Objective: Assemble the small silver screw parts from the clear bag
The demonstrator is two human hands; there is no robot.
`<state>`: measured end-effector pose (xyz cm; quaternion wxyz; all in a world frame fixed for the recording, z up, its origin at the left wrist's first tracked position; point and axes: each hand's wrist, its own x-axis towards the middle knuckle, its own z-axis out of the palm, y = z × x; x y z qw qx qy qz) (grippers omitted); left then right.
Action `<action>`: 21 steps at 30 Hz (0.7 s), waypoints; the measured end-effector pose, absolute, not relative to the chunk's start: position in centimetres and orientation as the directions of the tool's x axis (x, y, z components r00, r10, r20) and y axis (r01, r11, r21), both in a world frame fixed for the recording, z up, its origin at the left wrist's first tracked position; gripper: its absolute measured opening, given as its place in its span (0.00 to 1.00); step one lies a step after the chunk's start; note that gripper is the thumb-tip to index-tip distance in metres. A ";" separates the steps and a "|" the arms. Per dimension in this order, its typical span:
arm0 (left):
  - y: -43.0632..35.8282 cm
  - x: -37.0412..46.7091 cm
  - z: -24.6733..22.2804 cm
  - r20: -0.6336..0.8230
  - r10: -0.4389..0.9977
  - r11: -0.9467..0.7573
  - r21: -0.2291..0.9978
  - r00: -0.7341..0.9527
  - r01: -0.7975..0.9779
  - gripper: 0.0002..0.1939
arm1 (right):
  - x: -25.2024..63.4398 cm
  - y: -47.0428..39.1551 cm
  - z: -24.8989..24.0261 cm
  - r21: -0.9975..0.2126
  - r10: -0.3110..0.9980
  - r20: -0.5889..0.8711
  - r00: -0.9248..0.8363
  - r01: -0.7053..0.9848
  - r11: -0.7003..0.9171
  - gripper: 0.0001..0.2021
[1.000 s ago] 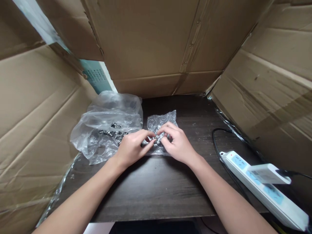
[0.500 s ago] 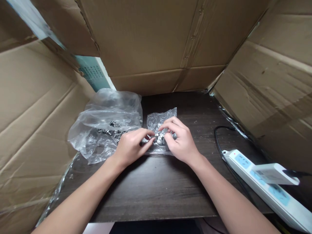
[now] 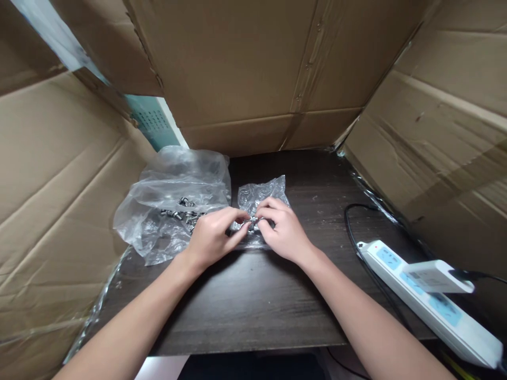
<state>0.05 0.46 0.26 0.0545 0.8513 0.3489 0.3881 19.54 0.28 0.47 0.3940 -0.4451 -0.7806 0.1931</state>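
Observation:
My left hand (image 3: 217, 232) pinches a small metal screw (image 3: 252, 220) between thumb and forefinger, over a small clear plastic bag (image 3: 261, 194). My right hand (image 3: 282, 230) has its thumb and fingertips closed at the right end of that small metal piece, touching it. Fingertips hide much of the piece. To the left, a large clear plastic bag (image 3: 182, 174) lies on the dark table, with several small metal screws (image 3: 185, 202) in or on it, some behind my left hand.
A white power strip (image 3: 420, 295) with a white charger (image 3: 435, 276) lies at the right. A black cable (image 3: 347, 227) curves beside it. Cardboard walls (image 3: 237, 63) stand behind and at both sides of the dark table (image 3: 245, 306).
My right hand has moved left, and its fingers have closed in on the metal piece. My left hand keeps its pinch. The whole view has shifted slightly.

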 end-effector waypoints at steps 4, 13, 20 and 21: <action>0.5 -0.1 0.3 0.618 0.639 -0.749 0.365 0.458 0.553 0.04 | 19.6 0.3 0.3 -0.664 0.863 0.406 -0.301 0.551 0.505 0.10; 0.5 0.0 0.2 0.608 0.633 -0.755 0.348 0.479 0.556 0.05 | 19.6 0.0 1.2 -0.708 0.864 0.386 -0.323 0.497 0.502 0.11; 0.4 -0.1 0.0 0.592 0.650 -0.741 0.351 0.477 0.573 0.06 | 19.6 0.0 1.1 -0.694 0.870 0.332 -0.363 0.531 0.487 0.10; 0.4 -0.1 0.0 0.592 0.650 -0.740 0.354 0.476 0.571 0.06 | 19.6 0.0 1.1 -0.690 0.869 0.334 -0.366 0.533 0.490 0.10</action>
